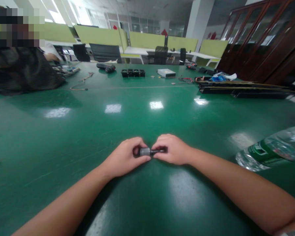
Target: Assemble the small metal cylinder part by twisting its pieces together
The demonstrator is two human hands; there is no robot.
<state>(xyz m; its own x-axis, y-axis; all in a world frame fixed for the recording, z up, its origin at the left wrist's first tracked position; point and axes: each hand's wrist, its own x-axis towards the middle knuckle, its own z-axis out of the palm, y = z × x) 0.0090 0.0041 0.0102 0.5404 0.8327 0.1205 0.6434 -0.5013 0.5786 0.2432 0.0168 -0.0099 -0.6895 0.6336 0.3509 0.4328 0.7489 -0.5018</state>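
A small grey metal cylinder with a thin dark shaft [145,151] lies level between my hands, low over the green tabletop; its exact kind is unclear. Thumb and fingers of my left hand [125,156] close around the thicker grey end, hiding part of it. From the other side, my right hand [173,149] pinches the narrow dark shaft, whose far tip shows inside the curled fingers. The two hands nearly meet, with both thumbs on the near side of the piece. Whether the piece touches the table I cannot tell.
A large clear bottle [270,149] lies on the green table [88,131] beside my right forearm. Black strips [243,88], a white box [166,72], a black fan-like block [133,73] and a cable [81,84] lie farther back. Another person [17,68] is at the far left.
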